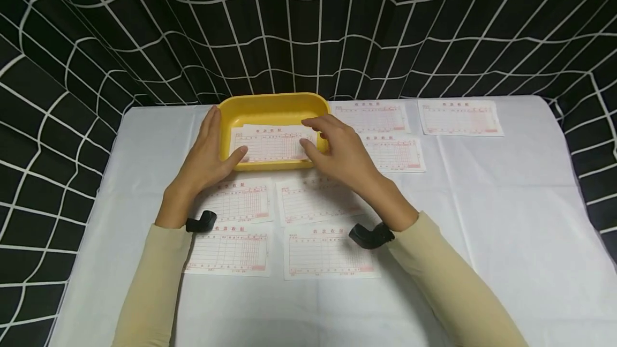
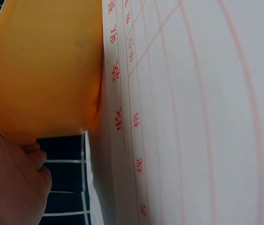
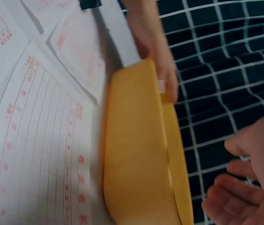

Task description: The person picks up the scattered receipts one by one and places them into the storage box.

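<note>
A yellow plastic tray [image 1: 275, 102] stands at the back of the table with several printed receipt slips [image 1: 270, 143] stacked inside it. My left hand [image 1: 204, 149] holds the tray's left end, fingers along the outer wall and thumb over the front rim. In the left wrist view the curled fingers [image 2: 38, 161] of that hand show by the tray's edge. Over the tray's right end hovers my right hand [image 1: 337, 146], its fingers loosely bent with nothing between them. In the right wrist view the right hand [image 3: 244, 183] is apart from the tray wall [image 3: 132, 150].
More receipt slips lie on the white-covered table [image 1: 482, 240]: two by the tray's right side, one farther right [image 1: 460, 118], and several in front, such as one near slip [image 1: 332, 253]. A black curtain with a white grid [image 1: 303, 20] closes off the back and sides.
</note>
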Action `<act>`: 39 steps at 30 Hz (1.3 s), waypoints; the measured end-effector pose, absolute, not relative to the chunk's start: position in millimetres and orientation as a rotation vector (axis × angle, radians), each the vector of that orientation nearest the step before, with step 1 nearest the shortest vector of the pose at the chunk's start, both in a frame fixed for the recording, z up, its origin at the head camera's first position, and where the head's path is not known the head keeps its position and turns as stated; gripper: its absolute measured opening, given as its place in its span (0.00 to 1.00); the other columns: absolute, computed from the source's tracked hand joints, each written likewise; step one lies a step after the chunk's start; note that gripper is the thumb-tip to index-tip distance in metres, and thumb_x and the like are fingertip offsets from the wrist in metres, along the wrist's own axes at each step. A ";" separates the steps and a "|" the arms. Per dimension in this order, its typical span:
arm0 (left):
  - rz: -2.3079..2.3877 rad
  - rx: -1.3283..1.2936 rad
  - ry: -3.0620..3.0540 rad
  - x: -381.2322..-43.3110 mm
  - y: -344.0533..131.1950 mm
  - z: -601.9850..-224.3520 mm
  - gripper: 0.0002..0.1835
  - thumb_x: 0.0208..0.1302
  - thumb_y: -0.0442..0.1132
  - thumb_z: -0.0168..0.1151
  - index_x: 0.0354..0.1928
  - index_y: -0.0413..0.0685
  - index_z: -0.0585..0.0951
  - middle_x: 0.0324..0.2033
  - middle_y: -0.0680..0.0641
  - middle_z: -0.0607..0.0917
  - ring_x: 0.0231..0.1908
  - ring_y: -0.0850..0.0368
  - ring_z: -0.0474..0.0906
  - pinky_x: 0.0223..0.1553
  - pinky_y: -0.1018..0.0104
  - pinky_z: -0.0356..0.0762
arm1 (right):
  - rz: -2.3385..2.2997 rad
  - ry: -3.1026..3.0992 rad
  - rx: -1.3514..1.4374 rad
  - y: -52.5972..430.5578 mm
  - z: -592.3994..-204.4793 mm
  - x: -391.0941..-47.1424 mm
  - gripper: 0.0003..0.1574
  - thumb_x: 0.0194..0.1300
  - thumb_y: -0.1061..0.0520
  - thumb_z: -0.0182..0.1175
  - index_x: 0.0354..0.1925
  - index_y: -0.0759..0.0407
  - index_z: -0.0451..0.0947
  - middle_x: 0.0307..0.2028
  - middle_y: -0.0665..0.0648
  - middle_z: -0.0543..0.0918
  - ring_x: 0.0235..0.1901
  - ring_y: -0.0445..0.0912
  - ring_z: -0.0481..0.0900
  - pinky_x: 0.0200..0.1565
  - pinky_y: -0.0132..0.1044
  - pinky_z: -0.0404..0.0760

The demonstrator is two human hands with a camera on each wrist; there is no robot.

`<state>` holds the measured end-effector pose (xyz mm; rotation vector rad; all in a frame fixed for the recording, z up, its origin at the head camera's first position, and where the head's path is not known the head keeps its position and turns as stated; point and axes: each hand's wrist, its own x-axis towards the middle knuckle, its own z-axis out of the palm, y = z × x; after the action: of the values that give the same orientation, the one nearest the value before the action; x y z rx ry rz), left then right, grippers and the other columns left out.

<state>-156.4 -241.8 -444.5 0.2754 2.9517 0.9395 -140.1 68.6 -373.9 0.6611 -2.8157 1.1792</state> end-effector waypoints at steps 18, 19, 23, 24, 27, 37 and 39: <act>0.938 0.296 2.938 -160.2 -230.4 -450.7 0.58 0.71 0.62 0.58 0.86 0.46 0.36 0.87 0.44 0.39 0.86 0.43 0.42 0.84 0.39 0.50 | 1.133 -2.861 0.615 149.8 -424.5 -80.2 0.30 0.66 0.57 0.73 0.63 0.62 0.80 0.63 0.59 0.83 0.67 0.56 0.77 0.72 0.53 0.72; 0.938 0.291 2.941 -159.3 -231.4 -451.2 0.58 0.71 0.62 0.58 0.86 0.45 0.36 0.87 0.44 0.39 0.86 0.43 0.43 0.84 0.40 0.50 | 1.121 -2.876 0.612 150.3 -426.8 -79.6 0.31 0.66 0.57 0.74 0.64 0.62 0.80 0.63 0.59 0.82 0.68 0.56 0.76 0.73 0.53 0.71; 0.939 0.264 2.938 -153.4 -235.3 -453.5 0.58 0.72 0.63 0.58 0.86 0.46 0.35 0.87 0.46 0.37 0.86 0.43 0.43 0.83 0.39 0.51 | 1.077 -2.930 0.622 152.0 -434.5 -77.9 0.34 0.64 0.55 0.75 0.66 0.60 0.78 0.65 0.59 0.81 0.69 0.56 0.75 0.73 0.54 0.70; 0.940 0.257 2.935 -151.9 -235.8 -453.8 0.58 0.72 0.63 0.58 0.86 0.46 0.35 0.87 0.47 0.37 0.86 0.43 0.43 0.83 0.39 0.51 | 1.066 -2.941 0.628 152.4 -436.1 -77.5 0.35 0.64 0.54 0.76 0.67 0.60 0.78 0.66 0.59 0.80 0.69 0.56 0.75 0.73 0.54 0.70; 0.936 0.232 2.932 -148.7 -236.5 -454.1 0.58 0.72 0.63 0.58 0.86 0.47 0.35 0.87 0.48 0.36 0.86 0.43 0.43 0.83 0.39 0.52 | 1.025 -2.959 0.646 153.1 -439.7 -76.5 0.39 0.64 0.53 0.76 0.69 0.60 0.77 0.67 0.60 0.80 0.69 0.58 0.74 0.73 0.56 0.69; 0.937 0.287 2.957 -156.1 -239.6 -443.8 0.57 0.72 0.60 0.59 0.86 0.43 0.37 0.87 0.42 0.40 0.85 0.39 0.46 0.83 0.39 0.53 | 0.902 -2.957 0.654 147.3 -442.5 -78.9 0.43 0.61 0.49 0.78 0.70 0.63 0.76 0.67 0.63 0.79 0.70 0.60 0.74 0.72 0.58 0.69; 0.932 0.291 2.951 -156.5 -241.0 -441.9 0.57 0.72 0.60 0.59 0.86 0.42 0.37 0.87 0.42 0.39 0.85 0.39 0.45 0.83 0.39 0.52 | 0.887 -2.969 0.652 145.6 -442.8 -78.5 0.43 0.62 0.48 0.78 0.70 0.63 0.76 0.67 0.63 0.79 0.70 0.60 0.74 0.72 0.58 0.70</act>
<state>-156.5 -241.0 -441.9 0.2906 2.9509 0.9320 -78.5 145.6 -442.8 0.6520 -2.9694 0.8870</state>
